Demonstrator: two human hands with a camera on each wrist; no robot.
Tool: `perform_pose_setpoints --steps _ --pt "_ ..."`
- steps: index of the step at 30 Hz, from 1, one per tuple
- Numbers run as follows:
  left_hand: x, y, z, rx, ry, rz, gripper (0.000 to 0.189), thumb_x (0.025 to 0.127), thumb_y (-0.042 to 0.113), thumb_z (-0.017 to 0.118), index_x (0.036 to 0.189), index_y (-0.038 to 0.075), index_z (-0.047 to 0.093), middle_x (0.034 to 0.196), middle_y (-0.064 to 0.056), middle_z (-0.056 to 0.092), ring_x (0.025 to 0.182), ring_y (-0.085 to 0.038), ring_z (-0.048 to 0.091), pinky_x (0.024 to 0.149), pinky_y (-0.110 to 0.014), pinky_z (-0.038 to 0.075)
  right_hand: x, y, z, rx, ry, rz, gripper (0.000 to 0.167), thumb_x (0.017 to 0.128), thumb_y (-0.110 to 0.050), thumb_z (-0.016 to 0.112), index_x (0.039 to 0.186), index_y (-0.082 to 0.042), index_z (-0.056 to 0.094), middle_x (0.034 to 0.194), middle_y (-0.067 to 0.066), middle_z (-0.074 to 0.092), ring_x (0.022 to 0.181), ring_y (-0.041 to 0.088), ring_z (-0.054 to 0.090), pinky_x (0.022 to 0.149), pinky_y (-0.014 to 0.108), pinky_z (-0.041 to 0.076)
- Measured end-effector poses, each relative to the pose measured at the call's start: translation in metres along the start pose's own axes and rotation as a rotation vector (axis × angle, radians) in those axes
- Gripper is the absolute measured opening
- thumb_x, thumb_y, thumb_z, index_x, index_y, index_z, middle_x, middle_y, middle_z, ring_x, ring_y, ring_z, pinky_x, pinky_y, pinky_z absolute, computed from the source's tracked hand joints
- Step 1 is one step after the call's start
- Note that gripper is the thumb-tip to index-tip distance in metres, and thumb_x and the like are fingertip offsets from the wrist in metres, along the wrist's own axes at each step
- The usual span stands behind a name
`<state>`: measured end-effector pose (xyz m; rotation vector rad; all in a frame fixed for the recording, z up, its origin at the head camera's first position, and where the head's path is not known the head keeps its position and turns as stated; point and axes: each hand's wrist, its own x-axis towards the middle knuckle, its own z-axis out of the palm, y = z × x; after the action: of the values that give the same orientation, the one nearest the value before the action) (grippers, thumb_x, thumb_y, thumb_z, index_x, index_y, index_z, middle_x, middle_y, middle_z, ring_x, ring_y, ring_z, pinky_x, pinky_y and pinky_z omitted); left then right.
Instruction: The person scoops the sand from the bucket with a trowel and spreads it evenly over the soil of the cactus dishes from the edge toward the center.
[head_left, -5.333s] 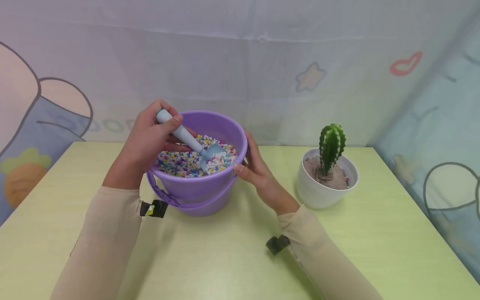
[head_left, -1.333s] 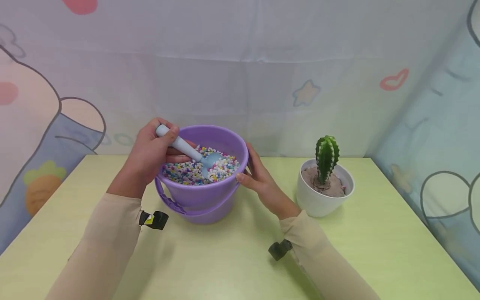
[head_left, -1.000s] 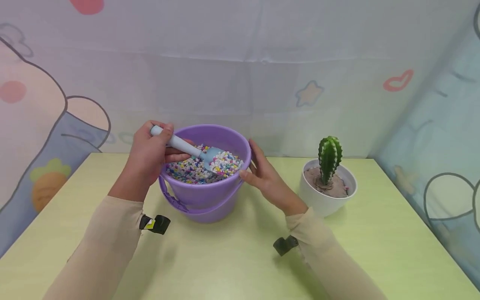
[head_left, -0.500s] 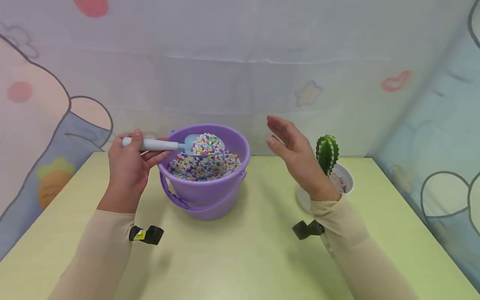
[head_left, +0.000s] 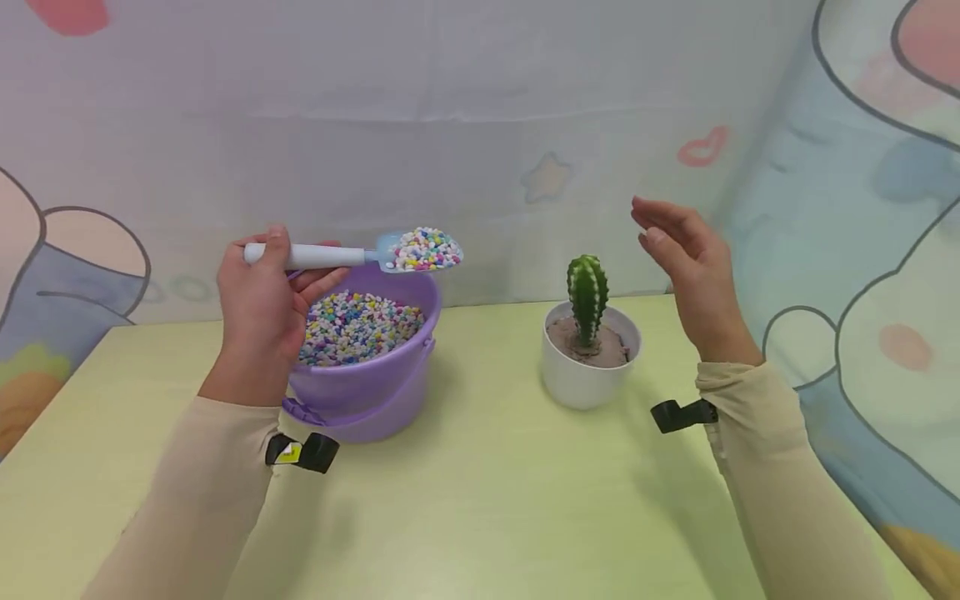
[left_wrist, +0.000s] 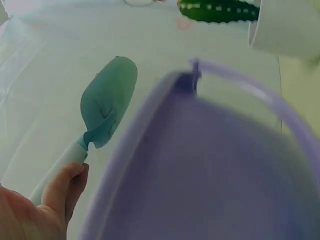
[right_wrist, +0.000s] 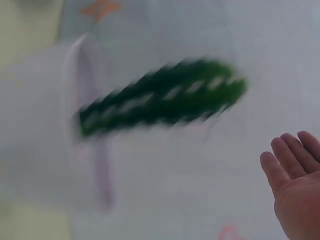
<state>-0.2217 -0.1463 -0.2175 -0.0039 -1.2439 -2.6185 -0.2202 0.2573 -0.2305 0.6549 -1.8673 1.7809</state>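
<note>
My left hand (head_left: 258, 308) grips the pale blue handle of a small shovel (head_left: 326, 257), thumb on top. Colourful pebbles (head_left: 425, 250) are heaped on the blade, held above the rim of a purple bucket (head_left: 360, 387). More of the same pebbles (head_left: 360, 325) lie inside that bucket. From the left wrist, the underside of the shovel (left_wrist: 110, 95) shows beside the bucket wall (left_wrist: 200, 165). My right hand (head_left: 701, 275) is raised with fingers extended, holding nothing, to the right of a green cactus (head_left: 587, 296) in a white pot (head_left: 588, 379). It touches neither.
Bucket and pot stand apart on a pale yellow-green table (head_left: 480, 483). The bucket's purple handle (head_left: 375, 412) hangs down its front. A printed cloth backdrop (head_left: 360, 150) rises behind the table.
The left hand lifted the loaded shovel out of the bucket's pebbles and levelled it. The right hand let go of the bucket rim and moved right, past the cactus. The head view shifted right.
</note>
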Motion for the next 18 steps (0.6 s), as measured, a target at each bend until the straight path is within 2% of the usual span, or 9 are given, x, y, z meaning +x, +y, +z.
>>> perform_pose_setpoints --steps 3,5,9,11,12,18 --pt "0.000 -0.005 0.010 0.007 0.000 -0.025 0.026 0.103 0.020 0.051 0.113 0.005 0.033 0.114 -0.025 0.051 0.083 -0.033 0.072 0.074 -0.041 0.056 -0.014 0.034 -0.013 -0.175 -0.056 0.094 0.042 0.102 -0.015 0.055 0.139 0.004 0.047 0.144 0.019 0.046 0.135 0.028 0.040 0.108 0.035 0.036" --pt "0.000 -0.010 0.016 0.029 -0.002 -0.041 0.024 0.103 0.020 0.049 0.114 0.005 0.034 0.116 -0.024 0.051 0.083 -0.033 0.072 0.074 -0.041 0.056 -0.024 0.056 -0.018 -0.257 -0.114 0.187 0.049 0.104 -0.020 0.053 0.145 0.003 0.039 0.149 0.019 0.040 0.139 0.029 0.034 0.110 0.039 0.032" --pt "0.000 -0.025 0.028 0.102 -0.007 -0.072 0.019 0.105 0.019 0.046 0.115 0.006 0.035 0.120 -0.025 0.052 0.086 -0.031 0.072 0.074 -0.038 0.057 -0.044 0.086 -0.022 -0.250 -0.285 0.384 0.068 0.103 -0.024 0.054 0.156 -0.004 0.015 0.161 0.014 0.015 0.147 0.028 0.012 0.115 0.050 0.018" --pt "-0.001 -0.034 0.033 0.138 -0.013 -0.090 0.017 0.105 0.018 0.044 0.115 0.007 0.036 0.122 -0.024 0.051 0.088 -0.030 0.071 0.073 -0.037 0.057 -0.051 0.092 -0.023 -0.208 -0.352 0.460 0.078 0.101 -0.021 0.057 0.157 -0.007 0.004 0.162 0.013 0.004 0.148 0.028 0.005 0.115 0.052 0.015" --pt "0.000 -0.038 0.036 0.150 -0.020 -0.100 0.017 0.106 0.018 0.043 0.115 0.007 0.036 0.123 -0.027 0.051 0.090 -0.031 0.071 0.074 -0.036 0.057 -0.054 0.094 -0.023 -0.201 -0.375 0.481 0.082 0.100 -0.020 0.059 0.157 -0.008 0.000 0.163 0.012 0.001 0.148 0.029 0.003 0.115 0.053 0.015" --pt "0.003 -0.055 0.050 0.265 -0.071 -0.126 0.021 0.106 0.022 0.043 0.115 0.005 0.034 0.124 -0.029 0.054 0.097 -0.034 0.069 0.073 -0.033 0.057 -0.063 0.092 -0.021 -0.254 -0.401 0.552 0.098 0.092 -0.022 0.071 0.158 -0.013 -0.002 0.162 0.011 0.001 0.145 0.032 0.012 0.111 0.055 0.025"
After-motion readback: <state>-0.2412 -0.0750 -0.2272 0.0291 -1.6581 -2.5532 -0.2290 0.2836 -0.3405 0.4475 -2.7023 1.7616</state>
